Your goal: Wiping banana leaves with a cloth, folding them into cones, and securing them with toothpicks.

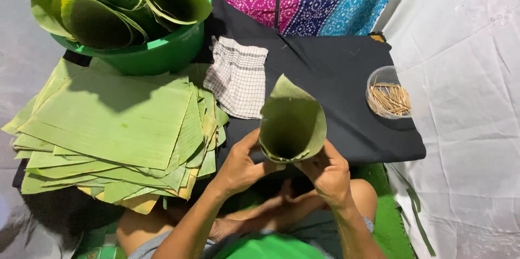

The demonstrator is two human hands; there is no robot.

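both hands clasp a rolled banana leaf cone (292,123) over the black cloth (346,75), the left hand (241,164) wrapped round its left side, the right hand (327,172) round its lower right. just left lies a stack of flat cut leaves (119,123), with a checked cloth (236,77) between. a green tub (162,50) of finished cones sits behind the stack; a clear bowl of wooden picks (389,96) stands well right.

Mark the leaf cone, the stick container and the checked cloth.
leaf cone (292,123), head view, on its inner wall.
stick container (389,99), head view, on the sticks inside.
checked cloth (236,77), head view, on its middle.
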